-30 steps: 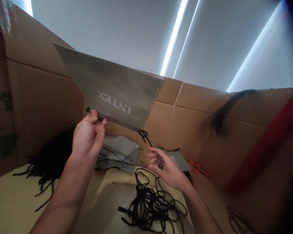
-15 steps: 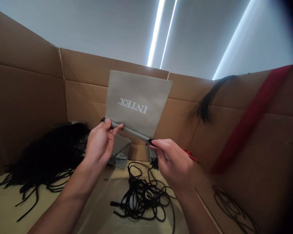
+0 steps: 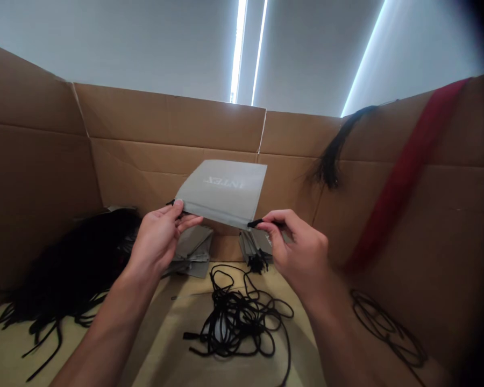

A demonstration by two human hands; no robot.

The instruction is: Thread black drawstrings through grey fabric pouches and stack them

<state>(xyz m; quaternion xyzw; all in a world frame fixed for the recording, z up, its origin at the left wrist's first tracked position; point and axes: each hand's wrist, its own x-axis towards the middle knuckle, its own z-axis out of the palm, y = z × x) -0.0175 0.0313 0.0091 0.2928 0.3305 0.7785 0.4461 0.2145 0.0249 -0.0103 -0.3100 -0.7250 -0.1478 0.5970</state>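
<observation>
A flat grey drawstring bag [image 3: 226, 199] with upside-down white INTEX lettering is held up in front of me, its far edge tilted back. My left hand [image 3: 159, 234] pinches the near left corner between thumb and fingers, where a bit of black cord pokes out. My right hand [image 3: 296, 244] is closed on the black cord [image 3: 256, 222] that comes out of the bag's near right corner. Below the bag, a tangle of black cord [image 3: 242, 322] lies on the yellowish tabletop [image 3: 161, 344].
A heap of black cords [image 3: 72, 269] lies at the left. Grey bags [image 3: 196, 247] are stacked behind my left hand, and more corded bags [image 3: 250, 244] stand behind the right. Cardboard walls [image 3: 169, 121] enclose the table; black strands [image 3: 331, 156] and a red strip [image 3: 407, 177] hang at right.
The bag has tipped backward, so its face looks flatter and the lettering fainter. My right hand has shifted slightly right, and more cord shows between it and the bag's corner.
</observation>
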